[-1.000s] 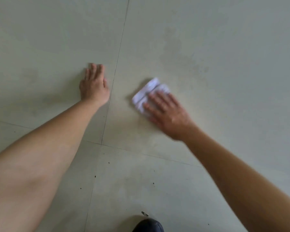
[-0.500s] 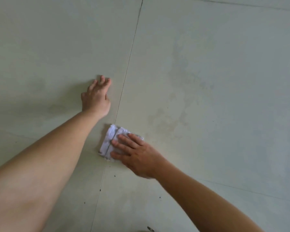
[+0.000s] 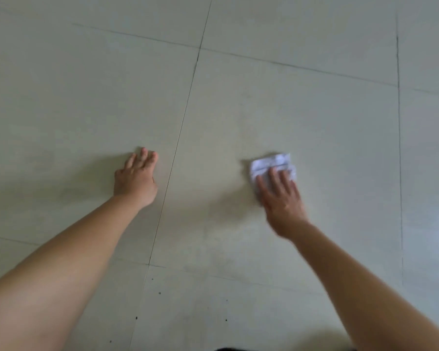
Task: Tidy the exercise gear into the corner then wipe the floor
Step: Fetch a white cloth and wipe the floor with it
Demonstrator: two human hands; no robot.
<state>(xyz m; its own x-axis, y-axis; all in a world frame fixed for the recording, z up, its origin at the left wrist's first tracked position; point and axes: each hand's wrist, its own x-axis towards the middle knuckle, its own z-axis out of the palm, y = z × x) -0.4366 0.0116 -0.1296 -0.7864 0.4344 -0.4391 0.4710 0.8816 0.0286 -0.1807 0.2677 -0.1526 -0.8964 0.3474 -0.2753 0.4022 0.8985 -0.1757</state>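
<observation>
Head view: wiping step is being done; no gear in sight. White cloth point(image 3: 271, 163) is being pressed onto the floor point(image 3: 238, 110), centre-right, by the right hand point(image 3: 281, 196), fingers straight, not curled. Left hand point(image 3: 134, 181) is being braced flat at left, holding nothing. Next, probably: cloth needs dragging nearer, w/ steady pressure, over the dark specks point(image 3: 159, 293).

Thin dark grout lines point(image 3: 187, 102) form a loose grid. One runs from 12 o'clock down to 6 o'clock, another stands upright at 3 o'clock, and two slanted ones cross them at 12 and 6 o'clock. A few tiny dark specks point(image 3: 159, 293) lie scattered toward 6 o'clock. At the bottom edge shows a sliver of something dark point(image 3: 223, 349), too cut off to identify.
</observation>
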